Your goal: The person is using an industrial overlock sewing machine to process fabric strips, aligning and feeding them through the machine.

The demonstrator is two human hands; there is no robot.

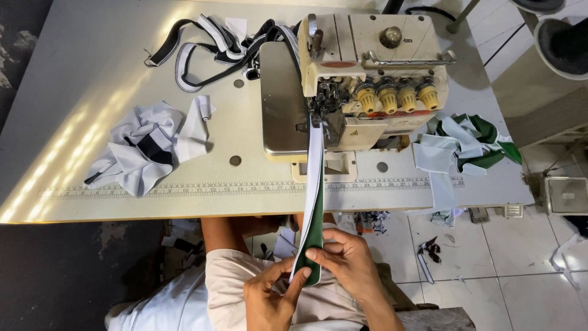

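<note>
Below the tabletop (73, 202) edge, head view: white-and-green strip (314, 202) runs taut from the sewing machine (361, 79) foot down to the lap. Risk, as I judge it: uneven pull skews the strip at the foot, or slack lets the two layers slip apart near the pinch. Left hand (269, 300) pinches the strip's lower end, fingers closed on it. Right hand (346, 260) clamps the same end from the other side, thumb on top. Fabric scraps (147, 147) lie well apart.
</note>
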